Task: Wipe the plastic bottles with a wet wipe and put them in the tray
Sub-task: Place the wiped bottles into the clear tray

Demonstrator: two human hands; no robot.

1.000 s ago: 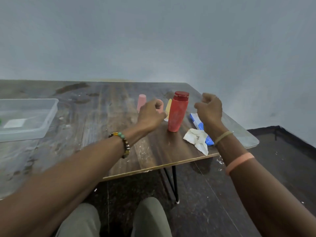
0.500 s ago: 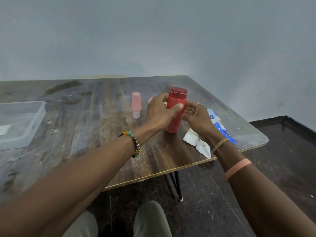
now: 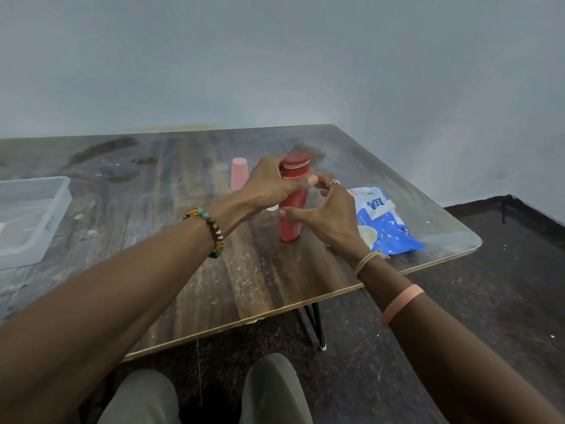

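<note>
The red bottle (image 3: 290, 221) stood upright on the table (image 3: 244, 286), its long axis vertical, and we take it as our marker for everything else. Our left hand (image 3: 269, 185) gripped its upper part from the left, fingers curled behind the cap and the thumb laid across the front. Our right hand (image 3: 330, 209) arched in a loose C just to the bottle's right, thumb crossing in front of the body. We could not tell whether it actually pressed the plastic or only hovered there.

Just right of the bottle, half hidden behind the right wrist, lay a crumpled white wipe (image 3: 367, 237) beside the blue wet wipe pack (image 3: 388, 231). A pink bottle (image 3: 239, 177) stood just left of the red one and a little farther back. The clear tray (image 3: 65, 191) sat well off to the left, at the edge of our view.

We judged that wiping had not begun, since neither hand held a wipe. The right hand was the nearer to the wipe, and the left, on the tray's side, could steady the bottle.
</note>
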